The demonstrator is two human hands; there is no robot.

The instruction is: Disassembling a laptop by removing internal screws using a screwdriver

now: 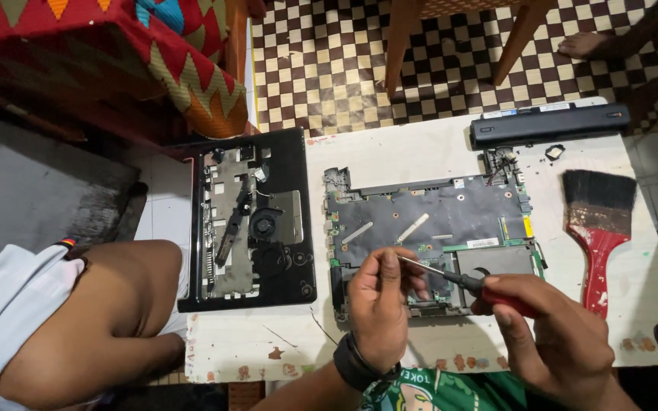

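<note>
Head view: right hand [554, 331] is clamped on a red-handled screwdriver [451, 278], left hand [381, 297] pinching its shaft, the tip apparently on the laptop motherboard [436, 221] just beyond. Unscrewing seems in hand; next calls for steady downward pressure. Farther right lies a paintbrush [597, 228].

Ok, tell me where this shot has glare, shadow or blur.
Head view: even indoor light and mostly sharp; the white table is bright but not blown out; the left hand and right hand shade the near edge of the circuit board; the upper-left corner sits dark.
</note>
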